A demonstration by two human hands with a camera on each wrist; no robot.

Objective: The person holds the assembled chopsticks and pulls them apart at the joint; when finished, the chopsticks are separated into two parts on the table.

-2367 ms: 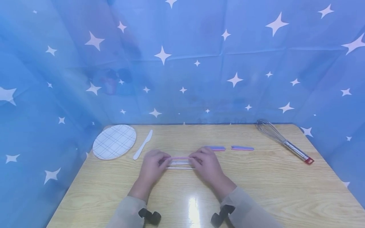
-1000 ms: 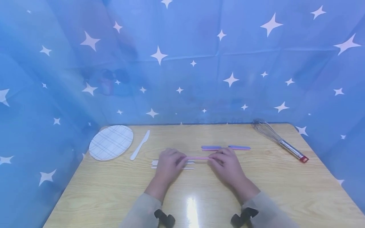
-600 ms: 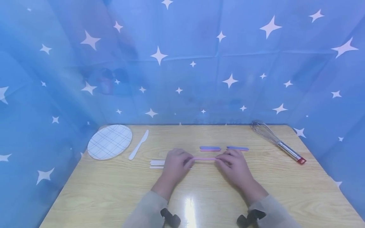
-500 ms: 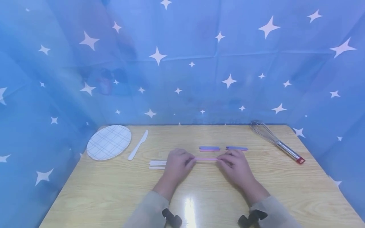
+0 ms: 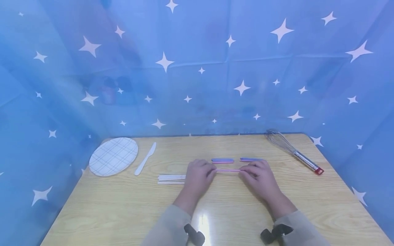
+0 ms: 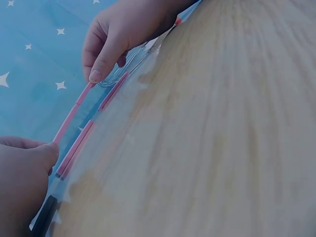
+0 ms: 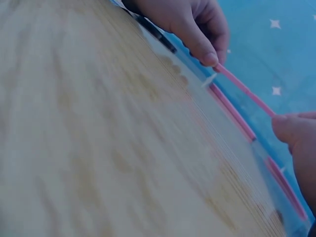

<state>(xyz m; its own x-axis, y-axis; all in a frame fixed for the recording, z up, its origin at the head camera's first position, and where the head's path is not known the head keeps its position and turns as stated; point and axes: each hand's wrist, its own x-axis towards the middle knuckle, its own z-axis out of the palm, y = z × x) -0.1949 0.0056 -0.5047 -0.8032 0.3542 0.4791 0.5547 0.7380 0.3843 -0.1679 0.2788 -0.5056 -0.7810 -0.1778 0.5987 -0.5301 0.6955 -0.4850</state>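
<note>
A thin pink straw point(image 5: 228, 170) stretches level between both hands, above the table. My left hand point(image 5: 198, 177) pinches its left end and my right hand point(image 5: 260, 179) pinches its right end, thumb against fingers. A small step or joint shows partway along this straw point(image 6: 77, 104) in the left wrist view. Just left of the left hand lie several white straws point(image 5: 170, 177), their right ends hidden behind it. Beyond the hands are two small rows of purple and pink straws, one in the middle point(image 5: 222, 161) and one further right point(image 5: 250, 159), partly covered by the right hand.
On the wooden table point(image 5: 123, 212), a round white plate with a checked pattern point(image 5: 114, 156) sits at the far left beside a white knife point(image 5: 145, 159). A wire whisk with a red-tipped handle point(image 5: 295, 152) lies at the far right. A blue starry curtain point(image 5: 191, 78) surrounds the table.
Both hands have carried the pink straw rightward, from beside the white straws to in front of the purple and pink rows. The white straws' left parts are now uncovered. The head view has shifted slightly.
</note>
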